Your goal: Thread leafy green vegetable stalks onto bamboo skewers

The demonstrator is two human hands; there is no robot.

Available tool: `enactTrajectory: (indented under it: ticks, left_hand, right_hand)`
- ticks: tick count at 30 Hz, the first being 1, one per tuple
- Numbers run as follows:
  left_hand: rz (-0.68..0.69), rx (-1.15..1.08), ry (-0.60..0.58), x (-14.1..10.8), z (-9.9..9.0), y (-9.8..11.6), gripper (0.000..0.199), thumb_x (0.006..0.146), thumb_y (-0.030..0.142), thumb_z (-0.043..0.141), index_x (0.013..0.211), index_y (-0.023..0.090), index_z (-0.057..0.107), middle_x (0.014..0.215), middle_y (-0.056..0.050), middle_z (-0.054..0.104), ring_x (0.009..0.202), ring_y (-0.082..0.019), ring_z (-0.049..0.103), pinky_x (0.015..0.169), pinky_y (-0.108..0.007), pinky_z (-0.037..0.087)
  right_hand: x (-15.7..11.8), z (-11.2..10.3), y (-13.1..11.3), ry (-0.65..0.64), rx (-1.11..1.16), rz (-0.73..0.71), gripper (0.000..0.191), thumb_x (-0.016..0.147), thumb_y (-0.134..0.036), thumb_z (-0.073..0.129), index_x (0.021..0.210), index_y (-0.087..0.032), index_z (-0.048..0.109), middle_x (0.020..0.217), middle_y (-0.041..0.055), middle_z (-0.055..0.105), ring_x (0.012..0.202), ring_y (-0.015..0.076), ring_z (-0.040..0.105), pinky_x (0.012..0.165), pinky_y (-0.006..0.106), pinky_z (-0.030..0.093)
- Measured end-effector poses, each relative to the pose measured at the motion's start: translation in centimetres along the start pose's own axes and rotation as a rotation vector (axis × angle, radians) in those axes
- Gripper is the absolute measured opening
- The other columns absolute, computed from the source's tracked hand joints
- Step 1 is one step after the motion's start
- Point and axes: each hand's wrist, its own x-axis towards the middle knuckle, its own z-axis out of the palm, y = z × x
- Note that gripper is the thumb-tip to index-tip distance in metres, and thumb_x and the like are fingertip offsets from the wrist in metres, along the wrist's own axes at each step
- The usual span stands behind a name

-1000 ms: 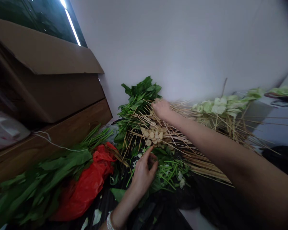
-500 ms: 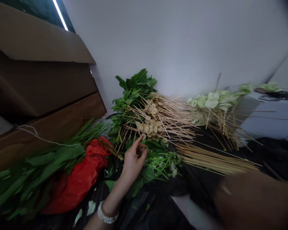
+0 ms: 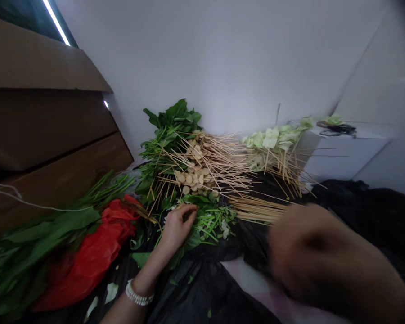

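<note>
My left hand [image 3: 178, 224], with a beaded bracelet [image 3: 139, 292] at its wrist, rests at the edge of a heap of chopped green stems and leaves [image 3: 213, 225]. Its fingers are bent towards the thumb, and whatever lies between them is hidden. Just beyond it lie skewers threaded with pale round slices [image 3: 194, 177], their bare sticks pointing right. My right hand [image 3: 307, 245] is a motion blur close to the camera, by a bundle of bare bamboo skewers [image 3: 256, 208]; its fingers cannot be made out.
Skewered pale cabbage leaves [image 3: 272, 138] lie at the back right. Leafy greens [image 3: 177, 119] are piled against the wall. A red plastic bag [image 3: 87, 256] with long leaves lies left, below a cardboard box [image 3: 47, 67]. Black plastic sheeting [image 3: 185, 297] covers the surface.
The view has shifted to the right. My left hand has drawn back slightly from the sliced skewers, its fingers more bent. My right hand has come further into view, up and left.
</note>
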Motion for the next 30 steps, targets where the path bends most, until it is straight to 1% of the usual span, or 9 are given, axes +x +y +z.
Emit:
enactTrajectory:
  ticks: [3, 4, 6, 8, 12, 19, 21, 26, 30]
  left_hand:
    - [-0.028, 0.002, 0.044, 0.2, -0.3, -0.1, 0.022, 0.087, 0.020, 0.053, 0.101, 0.018, 0.070, 0.094, -0.007, 0.074, 0.084, -0.020, 0.068, 0.077, -0.031, 0.051]
    - [-0.039, -0.001, 0.060, 0.2, -0.5, -0.1, 0.023, 0.087, 0.020, 0.052, 0.102, 0.018, 0.069, 0.094, -0.007, 0.074, 0.085, -0.020, 0.068, 0.078, -0.031, 0.051]
    - [-0.056, -0.013, 0.080, 0.3, -0.7, -0.2, 0.023, 0.087, 0.020, 0.050, 0.103, 0.017, 0.067, 0.094, -0.007, 0.074, 0.086, -0.020, 0.068, 0.079, -0.031, 0.051]
    - [-0.061, -0.019, 0.059, 0.4, -0.7, -0.2, 0.021, 0.087, 0.020, 0.051, 0.101, 0.017, 0.066, 0.094, -0.007, 0.073, 0.085, -0.020, 0.068, 0.078, -0.030, 0.051]
    - [-0.032, 0.022, -0.095, 0.1, -0.4, 0.0, 0.013, 0.084, 0.020, 0.058, 0.093, 0.018, 0.067, 0.089, -0.005, 0.071, 0.080, -0.019, 0.066, 0.075, -0.029, 0.050]
    - [0.043, 0.183, -0.257, -0.2, -0.2, 0.1, 0.013, 0.082, 0.019, 0.065, 0.093, 0.021, 0.072, 0.093, -0.006, 0.071, 0.094, -0.025, 0.062, 0.084, -0.036, 0.046]
    - [0.052, 0.163, -0.227, -0.1, -0.3, 0.0, 0.009, 0.084, 0.020, 0.064, 0.088, 0.021, 0.072, 0.089, -0.005, 0.070, 0.091, -0.024, 0.063, 0.083, -0.036, 0.046]
    - [0.031, 0.048, -0.038, 0.2, -0.9, -0.1, 0.010, 0.086, 0.021, 0.061, 0.090, 0.019, 0.070, 0.089, -0.006, 0.069, 0.088, -0.022, 0.065, 0.082, -0.034, 0.047]
    - [0.001, -0.001, -0.004, 0.2, -1.1, 0.2, 0.007, 0.082, 0.019, 0.064, 0.085, 0.020, 0.070, 0.088, -0.005, 0.070, 0.087, -0.021, 0.066, 0.081, -0.032, 0.047]
  right_hand:
    - [10.0, -1.6, 0.4, -0.163, -0.266, 0.061, 0.019, 0.090, -0.025, 0.054, 0.098, -0.021, 0.072, 0.091, 0.0029, 0.072, 0.079, 0.0158, 0.064, 0.070, 0.027, 0.046]
    - [12.1, -1.7, 1.0, -0.217, -0.415, 0.093, 0.019, 0.088, -0.021, 0.054, 0.089, -0.020, 0.073, 0.085, 0.0029, 0.072, 0.076, 0.0162, 0.064, 0.069, 0.028, 0.044]
    - [13.9, -1.6, 2.6, -0.212, -0.700, 0.235, 0.021, 0.085, -0.017, 0.051, 0.079, -0.019, 0.071, 0.080, 0.0045, 0.071, 0.073, 0.0187, 0.063, 0.063, 0.028, 0.038]
    - [13.5, -1.2, 4.3, -0.264, -0.835, 0.318, 0.019, 0.083, -0.018, 0.052, 0.077, -0.019, 0.069, 0.080, 0.0061, 0.071, 0.074, 0.0203, 0.064, 0.059, 0.027, 0.034]
    - [11.5, -0.7, 6.4, -0.331, -0.894, 0.336, 0.013, 0.081, -0.019, 0.054, 0.077, -0.018, 0.066, 0.085, 0.0085, 0.070, 0.077, 0.0205, 0.064, 0.059, 0.027, 0.031]
    - [11.9, -0.5, 6.5, -0.314, -0.887, 0.301, 0.015, 0.085, -0.015, 0.050, 0.078, -0.018, 0.063, 0.089, 0.0074, 0.068, 0.080, 0.0186, 0.062, 0.062, 0.026, 0.031]
    - [11.9, -0.4, 6.1, -0.284, -0.890, 0.274, 0.018, 0.089, -0.016, 0.047, 0.081, -0.018, 0.063, 0.088, 0.0071, 0.068, 0.078, 0.0175, 0.061, 0.062, 0.026, 0.031]
    - [12.1, 0.3, 5.2, -0.221, -0.899, 0.160, 0.021, 0.095, -0.017, 0.043, 0.087, -0.018, 0.062, 0.084, 0.0053, 0.067, 0.077, 0.0161, 0.061, 0.065, 0.026, 0.031]
    - [12.1, 1.2, 5.0, -0.174, -0.938, 0.056, 0.022, 0.096, -0.017, 0.043, 0.087, -0.018, 0.064, 0.085, 0.0060, 0.066, 0.078, 0.0174, 0.059, 0.067, 0.028, 0.031]
